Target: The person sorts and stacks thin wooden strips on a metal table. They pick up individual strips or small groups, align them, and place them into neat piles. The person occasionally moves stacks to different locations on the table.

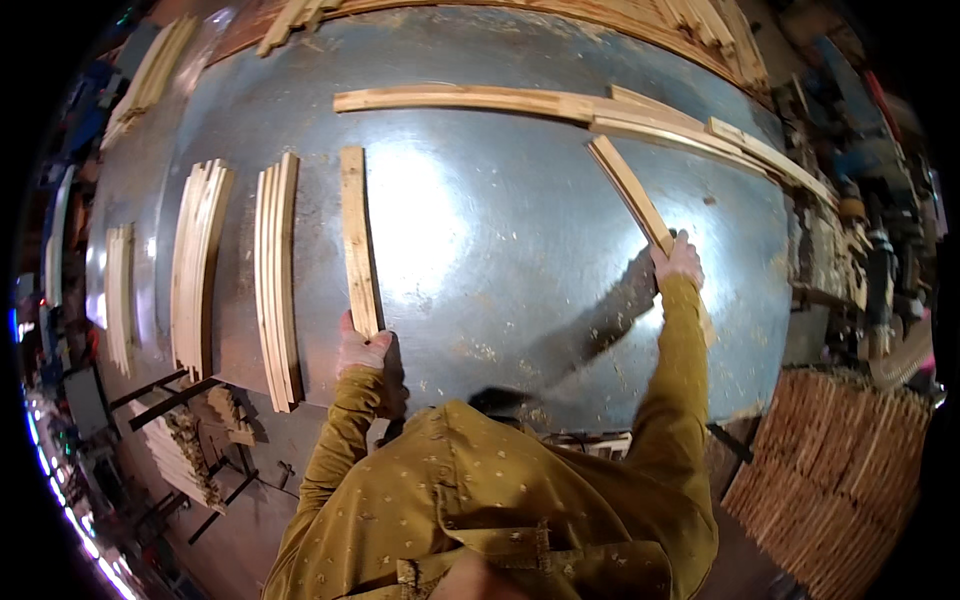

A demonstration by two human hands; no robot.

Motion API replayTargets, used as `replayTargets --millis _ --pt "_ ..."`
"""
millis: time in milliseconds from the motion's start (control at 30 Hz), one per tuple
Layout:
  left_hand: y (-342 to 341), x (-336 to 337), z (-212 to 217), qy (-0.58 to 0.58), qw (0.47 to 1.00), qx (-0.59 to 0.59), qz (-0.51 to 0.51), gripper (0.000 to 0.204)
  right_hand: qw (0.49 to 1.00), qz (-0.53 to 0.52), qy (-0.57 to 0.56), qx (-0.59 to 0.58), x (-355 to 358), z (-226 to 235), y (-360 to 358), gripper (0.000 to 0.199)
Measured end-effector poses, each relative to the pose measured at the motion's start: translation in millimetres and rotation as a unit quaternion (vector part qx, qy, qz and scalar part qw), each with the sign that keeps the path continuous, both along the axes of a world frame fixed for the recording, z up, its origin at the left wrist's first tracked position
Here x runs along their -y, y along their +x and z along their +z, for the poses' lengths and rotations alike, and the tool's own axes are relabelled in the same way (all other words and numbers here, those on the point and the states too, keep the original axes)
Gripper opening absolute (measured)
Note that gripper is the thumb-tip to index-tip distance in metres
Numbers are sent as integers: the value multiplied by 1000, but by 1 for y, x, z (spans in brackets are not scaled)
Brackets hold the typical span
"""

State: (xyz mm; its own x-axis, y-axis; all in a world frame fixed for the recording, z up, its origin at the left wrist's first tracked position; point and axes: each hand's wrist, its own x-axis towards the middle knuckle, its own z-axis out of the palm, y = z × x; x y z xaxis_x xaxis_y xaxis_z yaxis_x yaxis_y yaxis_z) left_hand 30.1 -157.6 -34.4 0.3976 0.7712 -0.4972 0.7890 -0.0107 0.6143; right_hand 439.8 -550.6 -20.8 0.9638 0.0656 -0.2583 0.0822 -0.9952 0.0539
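Observation:
My left hand [363, 347] is closed round the near end of a wooden strip [357, 230], which points away from me over the metal tabletop [480, 290]. Farther right, my right hand [680, 262] grips a second wooden strip, a grooved one [630, 192], around its middle. That piece slants, its far end leaning left, and a bit of its near end shows past my wrist. Left of my left hand lies a small stack of strips [277, 280], side by side. My fingertips are partly hidden on both hands.
More strip bundles [200, 270] lie at the left. Long boards [460, 98] run across the table's far side, with shorter pieces [765, 155] at the right. A large wood stack [830, 470] stands at the lower right, and a rack with strips [180, 450] at the lower left.

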Motion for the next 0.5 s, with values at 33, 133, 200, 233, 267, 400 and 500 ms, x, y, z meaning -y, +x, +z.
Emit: replayTargets --millis 33,133,200,233,267,400,500 --pt "3 2 7 43 997 -63 -22 85 998 37 20 -53 -9 11 -6 70" --pt "12 22 15 366 908 -127 -157 96 945 150 243 -161 -18 11 -34 56" --pt "41 45 37 235 957 37 -163 106 892 49 389 -224 -66 30 -66 47" --pt "61 60 56 72 985 112 -108 111 862 15 451 -231 -102 50 -81 46" --pt "79 74 47 -166 953 249 -41 118 827 -18 508 -240 -137 64 -94 45" --pt "139 122 43 -185 938 276 -102 91 775 186 524 -301 -256 51 -88 66" --pt "131 90 47 -187 965 173 58 69 883 393 255 22 -316 59 -21 83"
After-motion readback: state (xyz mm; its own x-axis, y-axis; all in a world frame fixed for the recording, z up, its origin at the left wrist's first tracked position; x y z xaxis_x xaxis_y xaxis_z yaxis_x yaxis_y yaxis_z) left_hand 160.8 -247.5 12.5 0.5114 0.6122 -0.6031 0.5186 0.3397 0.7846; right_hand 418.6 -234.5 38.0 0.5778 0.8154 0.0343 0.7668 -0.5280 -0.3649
